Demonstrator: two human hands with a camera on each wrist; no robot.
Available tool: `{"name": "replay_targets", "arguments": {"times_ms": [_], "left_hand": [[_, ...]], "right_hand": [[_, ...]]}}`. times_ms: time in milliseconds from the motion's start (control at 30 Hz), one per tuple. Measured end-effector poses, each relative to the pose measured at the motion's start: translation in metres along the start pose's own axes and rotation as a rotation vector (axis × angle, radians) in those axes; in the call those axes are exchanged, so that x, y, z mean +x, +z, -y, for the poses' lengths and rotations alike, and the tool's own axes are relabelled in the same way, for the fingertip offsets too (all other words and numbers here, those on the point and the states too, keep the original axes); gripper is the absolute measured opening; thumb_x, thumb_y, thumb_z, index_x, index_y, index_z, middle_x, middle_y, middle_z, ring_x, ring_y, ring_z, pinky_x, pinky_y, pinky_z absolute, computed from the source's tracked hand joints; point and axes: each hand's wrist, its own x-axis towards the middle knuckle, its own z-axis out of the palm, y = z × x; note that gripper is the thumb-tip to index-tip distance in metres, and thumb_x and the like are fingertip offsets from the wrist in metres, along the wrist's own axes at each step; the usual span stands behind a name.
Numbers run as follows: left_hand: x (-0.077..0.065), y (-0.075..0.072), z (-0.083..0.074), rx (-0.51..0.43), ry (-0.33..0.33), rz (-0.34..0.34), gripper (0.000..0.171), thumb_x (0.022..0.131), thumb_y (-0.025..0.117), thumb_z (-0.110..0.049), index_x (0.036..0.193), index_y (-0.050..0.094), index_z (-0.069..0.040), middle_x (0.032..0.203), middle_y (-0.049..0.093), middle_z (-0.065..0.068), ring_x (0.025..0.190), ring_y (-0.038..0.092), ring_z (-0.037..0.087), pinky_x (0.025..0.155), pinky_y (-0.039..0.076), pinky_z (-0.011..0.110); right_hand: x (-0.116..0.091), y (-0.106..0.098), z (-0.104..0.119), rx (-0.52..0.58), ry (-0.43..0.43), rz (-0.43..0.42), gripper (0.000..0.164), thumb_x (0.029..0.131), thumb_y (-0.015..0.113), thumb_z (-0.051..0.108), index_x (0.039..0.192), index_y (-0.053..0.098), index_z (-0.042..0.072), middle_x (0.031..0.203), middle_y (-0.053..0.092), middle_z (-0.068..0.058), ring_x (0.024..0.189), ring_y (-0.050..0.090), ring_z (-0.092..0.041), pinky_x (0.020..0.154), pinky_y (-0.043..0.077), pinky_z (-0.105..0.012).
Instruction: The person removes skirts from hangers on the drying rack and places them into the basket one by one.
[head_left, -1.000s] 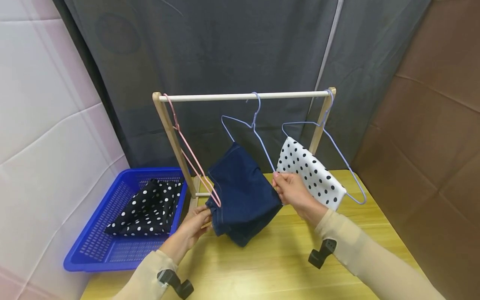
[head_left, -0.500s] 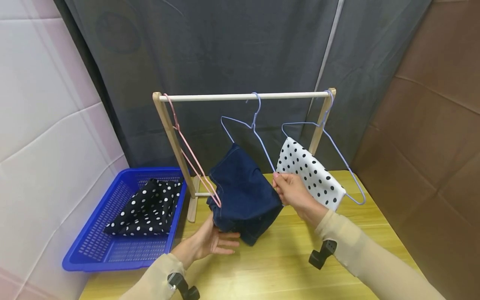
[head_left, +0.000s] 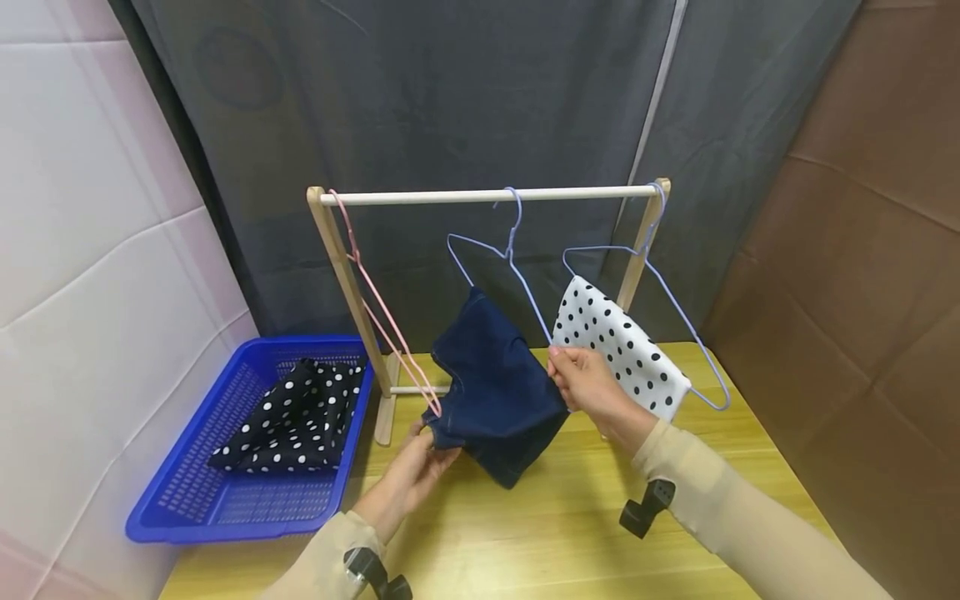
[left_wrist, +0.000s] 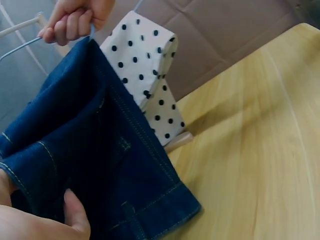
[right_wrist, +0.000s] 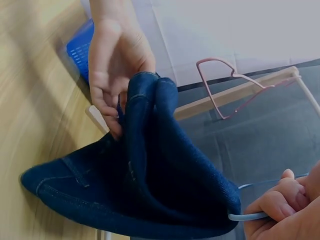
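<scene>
Dark blue jeans [head_left: 498,387], with stitching and a belt loop visible in the left wrist view, hang folded and slanted over a blue wire hanger [head_left: 528,287] at the middle of the rack. My left hand [head_left: 412,471] holds their lower left edge, fingers curled at the denim in the right wrist view [right_wrist: 117,75]. At the hanger's right end, my right hand [head_left: 592,383] pinches the wire beside the denim. A pink hanger [head_left: 386,312] hangs bare at the left, its lower end overlapping the jeans' edge. The bar of the middle hanger is hidden by the denim.
A wooden rack with a white rod [head_left: 442,197] stands on the yellow wooden table [head_left: 525,542]. Right of the jeans, a white polka-dot cloth [head_left: 615,346] hangs on another blue hanger [head_left: 686,312]. At left, a blue basket [head_left: 225,529] holds a black polka-dot cloth [head_left: 300,421].
My left hand let go of the jeans' left edge, moved below with fingers spread, then took the edge again. The jeans' left side shifted slightly right. My right hand stayed at the hanger's end.
</scene>
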Motion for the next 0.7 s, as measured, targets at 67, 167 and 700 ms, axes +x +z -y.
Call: {"name": "replay_targets", "arguments": {"times_ms": [67, 167, 700], "left_hand": [[0.001, -0.002, -0.003, -0.025, 0.018, 0.002, 0.041, 0.1, 0.039, 0.002, 0.137, 0.026, -0.01, 0.095, 0.062, -0.007, 0.081, 0.059, 0.005, 0.082, 0.053, 0.019], [0.004, -0.007, -0.007, -0.073, 0.039, 0.025, 0.026, 0.1, 0.029, -0.001, 0.122, 0.04, -0.01, 0.096, 0.064, -0.007, 0.086, 0.06, 0.005, 0.085, 0.05, 0.018], [0.028, -0.022, -0.01, 0.007, -0.102, 0.08, 0.033, 0.109, 0.041, -0.028, 0.089, 0.066, -0.021, 0.081, 0.07, -0.013, 0.077, 0.065, 0.0, 0.076, 0.055, 0.016]], "right_hand": [[0.001, 0.0, 0.0, 0.001, -0.001, 0.002, 0.038, 0.11, 0.041, 0.026, 0.078, 0.051, 0.009, 0.053, 0.033, 0.008, 0.043, 0.026, -0.006, 0.042, 0.022, -0.018], [0.001, 0.001, 0.0, -0.01, 0.002, -0.003, 0.038, 0.11, 0.041, 0.027, 0.078, 0.051, 0.009, 0.054, 0.034, 0.008, 0.043, 0.026, -0.007, 0.043, 0.023, -0.019], [0.001, -0.007, -0.001, -0.073, -0.013, -0.035, 0.039, 0.11, 0.043, 0.029, 0.08, 0.054, 0.006, 0.056, 0.04, 0.008, 0.044, 0.029, -0.006, 0.044, 0.025, -0.019]]}}
